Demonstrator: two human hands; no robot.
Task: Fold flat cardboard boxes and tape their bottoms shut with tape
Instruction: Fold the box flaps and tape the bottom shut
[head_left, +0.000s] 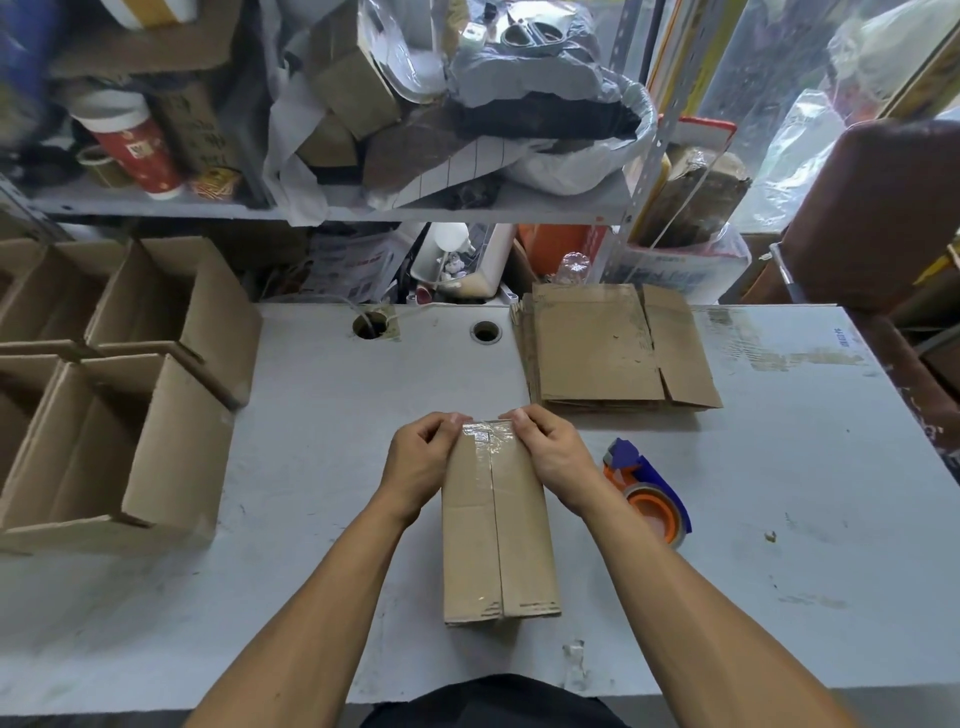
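A folded cardboard box (496, 540) stands bottom-up on the grey table (322, 467) in front of me, with clear tape (485, 439) running along its centre seam and over its far edge. My left hand (423, 460) grips the far left corner of the box, fingers curled onto the tape end. My right hand (545, 449) grips the far right corner the same way. A blue and orange tape dispenser (649, 491) lies on the table just right of my right wrist. A stack of flat cardboard boxes (613, 348) sits farther back on the right.
Several assembled open boxes (124, 374) stand along the table's left side. Two round cable holes (370, 326) are in the tabletop at the back. A cluttered metal shelf (363, 208) rises behind the table, and a brown chair (883, 208) stands at the right.
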